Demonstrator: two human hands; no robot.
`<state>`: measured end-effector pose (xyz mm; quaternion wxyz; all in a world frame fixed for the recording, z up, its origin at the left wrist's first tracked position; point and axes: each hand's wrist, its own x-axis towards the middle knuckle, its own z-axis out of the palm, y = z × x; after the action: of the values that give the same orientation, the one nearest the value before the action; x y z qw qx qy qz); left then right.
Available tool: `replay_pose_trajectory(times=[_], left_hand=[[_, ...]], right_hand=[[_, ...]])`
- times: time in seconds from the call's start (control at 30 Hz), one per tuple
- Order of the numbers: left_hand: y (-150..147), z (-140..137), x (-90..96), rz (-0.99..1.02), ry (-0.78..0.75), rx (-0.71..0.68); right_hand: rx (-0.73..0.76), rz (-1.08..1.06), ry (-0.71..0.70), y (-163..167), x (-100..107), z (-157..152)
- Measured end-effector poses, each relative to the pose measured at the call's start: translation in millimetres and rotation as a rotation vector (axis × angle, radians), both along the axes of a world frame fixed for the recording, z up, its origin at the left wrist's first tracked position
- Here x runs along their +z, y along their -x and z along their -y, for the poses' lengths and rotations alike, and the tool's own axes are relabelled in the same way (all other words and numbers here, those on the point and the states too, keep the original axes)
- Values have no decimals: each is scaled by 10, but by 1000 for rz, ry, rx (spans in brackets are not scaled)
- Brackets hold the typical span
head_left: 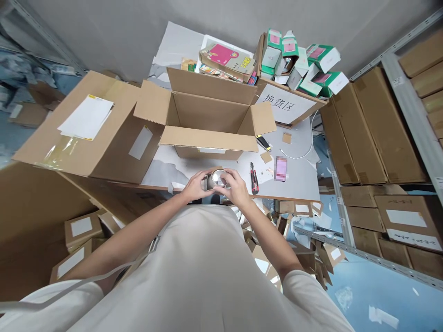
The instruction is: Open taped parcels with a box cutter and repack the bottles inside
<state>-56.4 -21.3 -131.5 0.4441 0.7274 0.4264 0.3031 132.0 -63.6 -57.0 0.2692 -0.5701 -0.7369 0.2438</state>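
Note:
A round, shiny silver metal container (218, 177) is held near the front edge of the table, its circular top facing up. From its left side, my left hand (194, 187) wraps its fingers round it. My right hand (237, 186) grips the other side, with fingers over the rim. Its lower part is hidden by my hands, so I cannot tell its exact kind. Just beyond stands an open cardboard box (214, 138) with its flaps spread. A red and black utility knife (254, 178) lies to the right of my right hand.
A large taped carton (104, 115) stands at left. Behind right, a carton with a handwritten sign (283, 103) holds several green and white boxes (323, 55). A yellow and black cutter (264, 143), white cable (301, 157) and pink phone-like item (280, 168) lie on the table. Shelved cartons (377, 129) line the right.

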Motion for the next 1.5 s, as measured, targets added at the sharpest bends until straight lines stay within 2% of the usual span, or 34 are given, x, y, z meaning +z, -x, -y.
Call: replay_pose_trajectory(times=[0.1, 0.17, 0.27, 0.4, 0.5, 0.63, 0.77, 0.83, 0.9, 1.0, 1.07, 1.1, 1.17, 1.23, 1.37, 1.43, 1.5], left_hand=[[41, 9, -40, 60, 32, 33], [60, 8, -48, 74, 56, 31], [77, -1, -34, 85, 89, 26], [98, -10, -12, 62, 86, -44], [122, -25, -30, 10, 78, -116], [140, -61, -80, -34, 87, -204], [99, -73, -53, -14, 77, -90], [70, -62, -12, 1, 47, -51], [49, -47, 19, 14, 23, -48], [36, -30, 17, 31, 4, -44], [36, -24, -7, 31, -10, -35], [37, -23, -20, 31, -15, -26], [34, -21, -39, 30, -20, -16], [22, -23, -51, 27, -22, -35], [-16, -46, -87, 54, 8, -67], [-22, -64, -118, 102, 45, -55], [-14, -78, -148, 131, 83, -51]], right_hand=[[-8, 121, 76, 91, -207, -48], [-2, 120, 92, 121, -327, -17], [-43, -2, 99, 107, -403, 103], [-138, -249, 165, 19, -337, 237], [-74, -311, 226, -32, -279, 231], [52, -151, 194, -74, -266, 190], [185, -67, 162, -146, -304, 235], [98, -90, 134, -190, -364, 266], [-136, -178, 143, -221, -473, 281], [-467, -538, 354, -232, -690, 273], [-525, -785, 478, -229, -800, 258], [-509, -874, 477, -229, -824, 248], [-414, -935, 369, -232, -800, 217], [-241, -834, 240, -226, -696, 165], [207, -200, 95, -152, -458, -1], [334, 72, 64, -100, -405, -82], [390, 229, 55, -64, -393, -143]])
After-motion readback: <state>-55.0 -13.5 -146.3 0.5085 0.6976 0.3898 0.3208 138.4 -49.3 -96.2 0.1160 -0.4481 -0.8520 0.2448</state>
